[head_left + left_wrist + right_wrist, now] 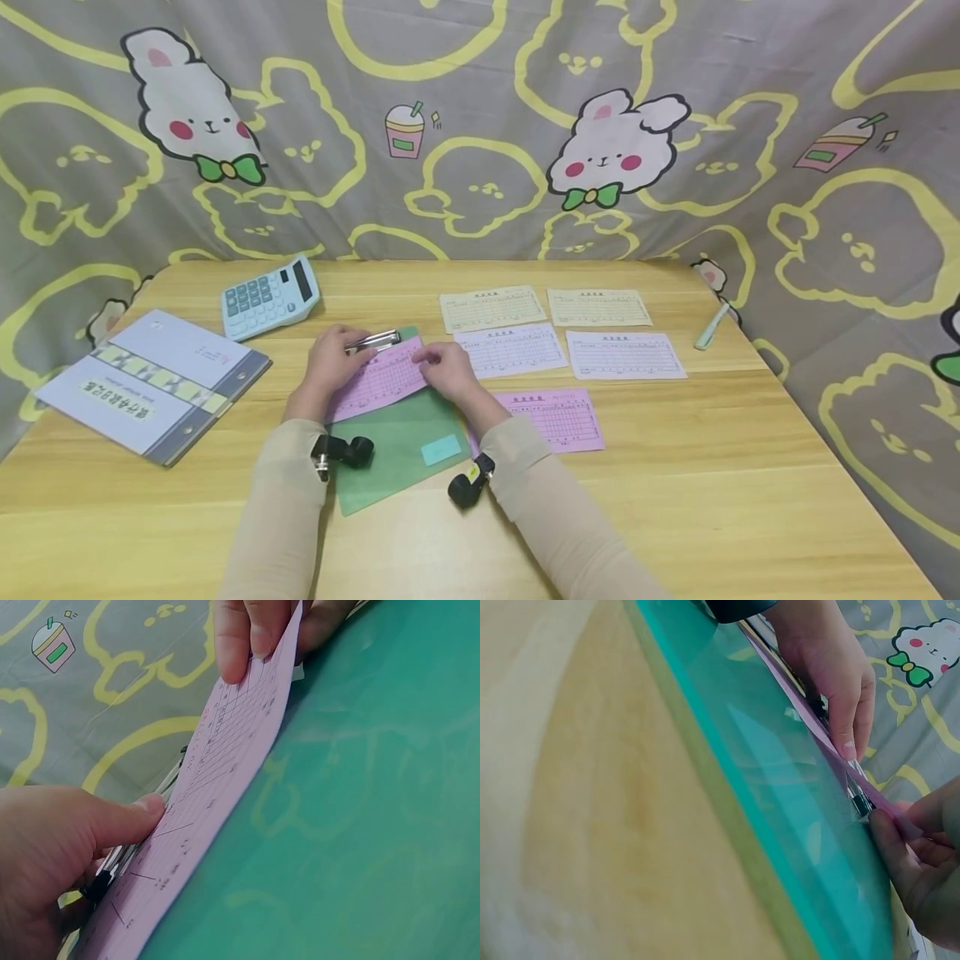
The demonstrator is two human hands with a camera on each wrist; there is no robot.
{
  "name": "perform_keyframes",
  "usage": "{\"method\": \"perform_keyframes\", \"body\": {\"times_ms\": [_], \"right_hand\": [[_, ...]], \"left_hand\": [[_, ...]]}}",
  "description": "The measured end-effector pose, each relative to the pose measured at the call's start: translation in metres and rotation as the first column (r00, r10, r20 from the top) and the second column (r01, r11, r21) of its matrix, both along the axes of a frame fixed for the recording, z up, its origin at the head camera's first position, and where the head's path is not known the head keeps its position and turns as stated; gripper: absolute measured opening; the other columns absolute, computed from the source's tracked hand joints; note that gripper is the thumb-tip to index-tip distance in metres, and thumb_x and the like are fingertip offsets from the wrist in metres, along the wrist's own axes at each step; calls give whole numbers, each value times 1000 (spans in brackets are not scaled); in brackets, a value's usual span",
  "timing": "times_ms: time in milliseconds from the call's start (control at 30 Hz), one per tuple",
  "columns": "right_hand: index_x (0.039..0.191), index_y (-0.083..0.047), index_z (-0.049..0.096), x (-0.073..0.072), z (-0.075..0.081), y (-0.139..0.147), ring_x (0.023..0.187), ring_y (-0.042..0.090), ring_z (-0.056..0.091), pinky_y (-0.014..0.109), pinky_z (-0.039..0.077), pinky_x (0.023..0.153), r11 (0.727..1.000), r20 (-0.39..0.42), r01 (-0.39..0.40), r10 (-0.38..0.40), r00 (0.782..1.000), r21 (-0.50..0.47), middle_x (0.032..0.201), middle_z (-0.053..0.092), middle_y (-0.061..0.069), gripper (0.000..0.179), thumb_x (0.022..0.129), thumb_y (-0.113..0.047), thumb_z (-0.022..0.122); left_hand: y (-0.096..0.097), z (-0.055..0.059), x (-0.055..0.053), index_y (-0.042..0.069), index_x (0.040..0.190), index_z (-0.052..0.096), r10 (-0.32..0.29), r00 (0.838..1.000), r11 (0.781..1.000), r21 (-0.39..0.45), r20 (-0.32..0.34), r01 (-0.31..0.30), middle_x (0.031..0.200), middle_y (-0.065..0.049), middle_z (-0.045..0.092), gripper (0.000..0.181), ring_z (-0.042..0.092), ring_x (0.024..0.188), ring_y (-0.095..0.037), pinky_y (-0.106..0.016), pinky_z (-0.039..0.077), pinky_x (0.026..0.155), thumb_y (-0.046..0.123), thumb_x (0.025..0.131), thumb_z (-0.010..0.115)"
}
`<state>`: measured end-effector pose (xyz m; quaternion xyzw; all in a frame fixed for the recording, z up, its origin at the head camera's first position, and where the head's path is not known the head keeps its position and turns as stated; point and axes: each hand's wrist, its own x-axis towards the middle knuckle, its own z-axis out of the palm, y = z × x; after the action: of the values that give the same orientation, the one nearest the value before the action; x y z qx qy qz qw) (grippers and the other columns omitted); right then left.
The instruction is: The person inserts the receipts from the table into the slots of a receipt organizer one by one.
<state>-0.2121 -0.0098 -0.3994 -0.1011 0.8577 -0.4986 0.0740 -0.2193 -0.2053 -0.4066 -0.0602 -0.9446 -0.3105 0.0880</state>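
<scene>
A green clipboard [390,442] lies slightly turned in front of me, its metal clip [381,339] at the far edge. My left hand [327,362] grips that clip, thumb on top in the left wrist view [124,821] and the other fingers partly hidden behind it. Over the upper board lies a pink-purple printed slip [382,379], right up against the clip. My right hand [448,371] pinches the slip's right end between thumb and fingers. In the right wrist view that end of the slip [889,806] is lifted off the board beside the clip.
A second purple slip [558,421] lies partly under the right forearm. Behind are white slips [626,356] and cream slips [600,308]. On the left are a light-blue calculator [262,300] and a ledger binder [150,387]. A pen [711,327] lies near the right edge; a patterned curtain hangs behind.
</scene>
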Motion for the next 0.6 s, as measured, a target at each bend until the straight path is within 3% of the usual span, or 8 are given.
{"method": "perform_keyframes", "body": {"times_ms": [167,400,600], "right_hand": [[89,-7,66,1,0,-1,81,15,53,22,43,67,1000,-2,12,-12,1000,5,91,61,5,20,75,3,55],[90,-7,66,0,-1,-2,81,15,54,22,43,67,1000,-11,18,-18,1000,14,92,61,5,21,75,3,55],[90,-7,66,-4,-3,-2,84,15,54,22,43,69,1000,-10,25,-25,1000,1,93,61,5,21,75,3,55]], "left_hand": [[1,0,0,-1,104,60,-22,999,996,-82,-44,18,102,-18,51,31,43,94,-35,-48,30,80,17,79,62],[4,-2,0,-2,109,57,-46,997,978,-205,-58,33,106,-17,49,32,40,99,-34,-50,30,80,18,84,55],[3,-2,-2,-1,106,59,-50,994,977,-213,-93,29,103,-16,51,28,42,98,-33,-50,31,80,17,87,50]]}}
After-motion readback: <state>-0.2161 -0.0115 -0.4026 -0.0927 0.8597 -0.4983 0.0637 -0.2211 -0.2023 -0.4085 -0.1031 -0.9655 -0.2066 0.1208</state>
